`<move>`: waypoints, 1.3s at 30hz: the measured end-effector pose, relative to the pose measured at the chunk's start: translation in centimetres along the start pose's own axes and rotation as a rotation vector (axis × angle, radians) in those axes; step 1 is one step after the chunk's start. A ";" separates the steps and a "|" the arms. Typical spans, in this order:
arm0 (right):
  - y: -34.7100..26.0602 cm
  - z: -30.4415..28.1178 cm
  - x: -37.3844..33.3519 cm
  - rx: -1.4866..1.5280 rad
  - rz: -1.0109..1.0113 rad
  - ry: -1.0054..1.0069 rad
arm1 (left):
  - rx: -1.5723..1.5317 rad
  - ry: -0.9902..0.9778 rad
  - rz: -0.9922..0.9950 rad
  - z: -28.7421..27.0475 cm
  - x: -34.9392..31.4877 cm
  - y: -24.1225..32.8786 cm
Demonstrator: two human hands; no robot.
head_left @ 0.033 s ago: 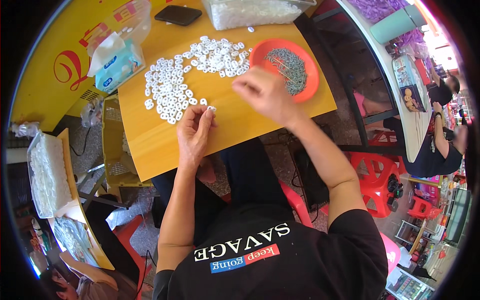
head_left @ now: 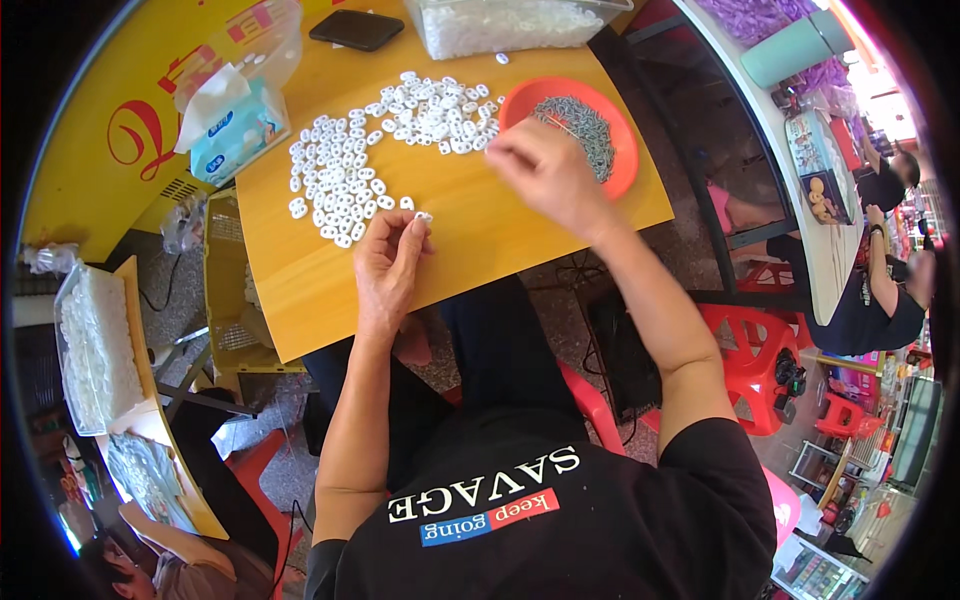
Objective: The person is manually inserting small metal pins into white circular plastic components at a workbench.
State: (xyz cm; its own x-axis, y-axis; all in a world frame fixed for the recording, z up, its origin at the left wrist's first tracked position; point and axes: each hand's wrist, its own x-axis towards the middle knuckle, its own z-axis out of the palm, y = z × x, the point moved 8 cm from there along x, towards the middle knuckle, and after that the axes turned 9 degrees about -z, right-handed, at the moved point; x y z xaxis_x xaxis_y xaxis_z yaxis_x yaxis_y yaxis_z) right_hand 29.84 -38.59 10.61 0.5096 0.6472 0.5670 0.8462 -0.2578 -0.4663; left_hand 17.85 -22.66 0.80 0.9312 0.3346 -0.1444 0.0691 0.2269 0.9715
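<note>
My left hand (head_left: 392, 262) is closed near the front of the yellow table, pinching a small white oval plastic piece (head_left: 424, 217) between thumb and forefinger. My right hand (head_left: 548, 175) hovers over the near left rim of an orange bowl (head_left: 625, 165), hiding part of it. Its fingertips are pressed together and slightly blurred; whatever they may hold is too small to tell. Grey metal screws or pins (head_left: 590, 125) fill the bowl. Beyond my left hand lie two loose groups of white two-holed oval pieces, one at the left (head_left: 335, 170) and one farther back (head_left: 440, 112).
A clear bin of white pieces (head_left: 510, 28) stands at the table's far edge, with a dark phone (head_left: 356, 31) to its left. A blue tissue pack (head_left: 238, 135) sits at the left edge. Red stools (head_left: 750, 360) and other people are at the right.
My right hand has shifted a little to the right, nearer the orange bowl. My left hand and the white piece in it have not moved.
</note>
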 end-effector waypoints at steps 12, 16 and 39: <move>10.5 -3.8 -1.2 -0.286 0.207 -0.317 | 0.040 0.013 -0.007 0.2 0.1 -0.2; 10.2 -2.9 -0.8 -0.312 0.150 -0.343 | 0.039 0.014 0.000 0.2 0.1 -0.3; 9.2 -0.8 1.2 -0.298 0.067 -0.463 | 0.024 0.004 -0.019 0.3 -0.1 0.1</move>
State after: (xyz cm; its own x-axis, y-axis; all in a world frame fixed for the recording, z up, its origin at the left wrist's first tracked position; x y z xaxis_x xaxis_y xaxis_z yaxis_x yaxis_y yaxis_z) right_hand 38.33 -40.78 7.55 0.4987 0.8530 0.1540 0.8562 -0.4571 -0.2407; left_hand 17.88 -22.91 0.92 0.9282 0.3343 -0.1636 0.0954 0.2111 0.9728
